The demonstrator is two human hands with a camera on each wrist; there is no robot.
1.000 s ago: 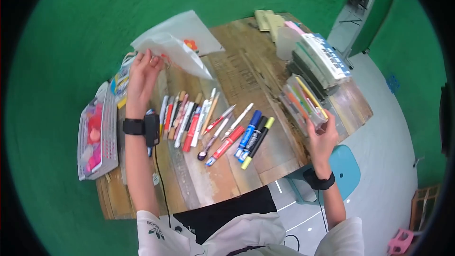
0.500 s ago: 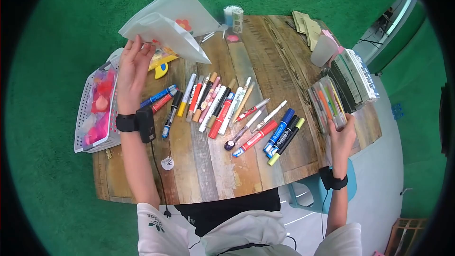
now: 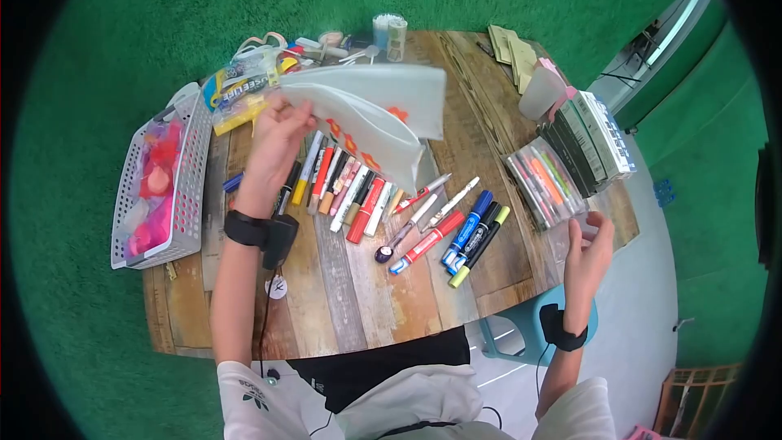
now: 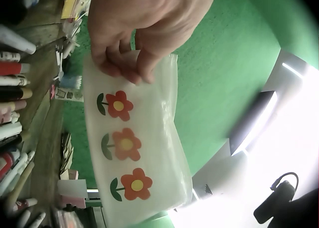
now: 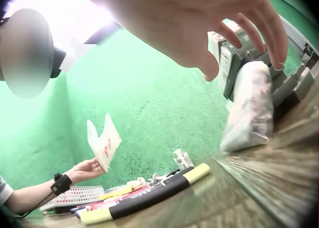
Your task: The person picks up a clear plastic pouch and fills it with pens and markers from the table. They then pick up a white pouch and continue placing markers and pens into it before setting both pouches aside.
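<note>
In the head view my left hand [image 3: 281,138] pinches a translucent white pouch [image 3: 423,98] by one end, above the markers. Red flowers with green leaves are printed on the pouch; its top edges stand apart. The left wrist view shows thumb and fingertips gripping the end of the flowered pouch [image 4: 159,133]. Near the table's right edge, my right hand [image 3: 588,257] has loosely bent fingers with nothing between them. Just beyond its fingertips lies a clear pouch of colored pens [image 3: 547,183]. The right wrist view has this pouch [image 5: 249,108] below the spread fingers.
Rows of markers [image 3: 354,204] lie across the table's middle. On the left stands a white basket [image 3: 189,171] with pink and red packets. Boxes [image 3: 603,138] and a pale cup [image 3: 542,94] stand at right. Cotton swabs [image 3: 389,33] and packets are at the back.
My right hand has let go of the clear pen pouch and drawn slightly back toward me. The flowered pouch has come down and rightward in my left hand, its top edges parted.
</note>
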